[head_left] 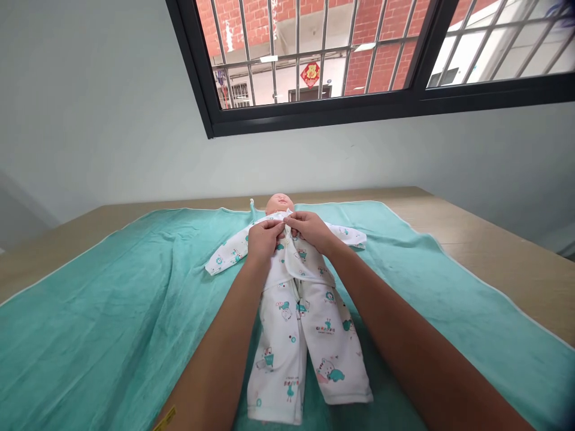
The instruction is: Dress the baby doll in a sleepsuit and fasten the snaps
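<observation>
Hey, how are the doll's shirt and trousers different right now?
The left hand and right hand pinch the front of the shirt; neither touches the trousers. The shirt's sleeves spread sideways, while the trousers' legs point toward the camera. The shirt's hem overlaps the trousers, hiding their waist. Both are white with small teal prints.

Illumination: even, moderately bright. I see daylight at the far window (pixel 417 93), two white glare patches (pixel 268 58) in its left pane. Soft shadow darkens the near centre of the teal blanket (pixel 112 329). Left hand (pixel 264 238) and right hand (pixel 312 229): sharp. Wide-angle stretch at near edges; far right corner blurred.
</observation>
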Demonstrator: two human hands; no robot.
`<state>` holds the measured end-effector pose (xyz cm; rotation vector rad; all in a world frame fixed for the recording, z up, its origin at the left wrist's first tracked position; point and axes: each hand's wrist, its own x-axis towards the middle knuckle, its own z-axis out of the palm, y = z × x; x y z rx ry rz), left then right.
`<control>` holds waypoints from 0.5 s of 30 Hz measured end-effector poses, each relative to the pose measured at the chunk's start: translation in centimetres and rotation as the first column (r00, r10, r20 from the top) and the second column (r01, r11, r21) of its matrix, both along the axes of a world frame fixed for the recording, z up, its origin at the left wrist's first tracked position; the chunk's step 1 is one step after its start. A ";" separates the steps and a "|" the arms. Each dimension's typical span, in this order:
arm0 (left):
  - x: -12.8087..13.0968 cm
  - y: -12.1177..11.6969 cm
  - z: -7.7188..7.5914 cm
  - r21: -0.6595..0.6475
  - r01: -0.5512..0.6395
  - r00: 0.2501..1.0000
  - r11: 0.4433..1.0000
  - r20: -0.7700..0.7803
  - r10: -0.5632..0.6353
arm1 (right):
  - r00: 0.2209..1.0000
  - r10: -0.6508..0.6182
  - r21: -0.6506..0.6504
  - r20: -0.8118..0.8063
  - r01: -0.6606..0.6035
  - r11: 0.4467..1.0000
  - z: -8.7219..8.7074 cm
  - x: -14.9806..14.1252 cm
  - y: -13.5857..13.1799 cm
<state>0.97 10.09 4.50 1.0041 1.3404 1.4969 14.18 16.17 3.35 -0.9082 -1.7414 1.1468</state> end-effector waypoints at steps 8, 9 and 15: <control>-0.4 0.1 -0.3 -0.021 0.034 0.997 0.999 0.063 -0.032 | 0.998 -0.053 0.056 0.037 0.051 0.997 0.0 -0.2 -0.2; -0.4 0.2 -0.3 -0.020 0.035 0.998 0.999 0.058 -0.033 | 0.998 -0.048 0.047 0.031 0.047 0.998 0.0 -0.2 -0.2; -0.3 0.1 -0.2 -0.011 0.027 0.998 1.000 0.050 -0.026 | 1.000 -0.012 -0.054 -0.018 0.011 0.998 0.0 -0.1 0.3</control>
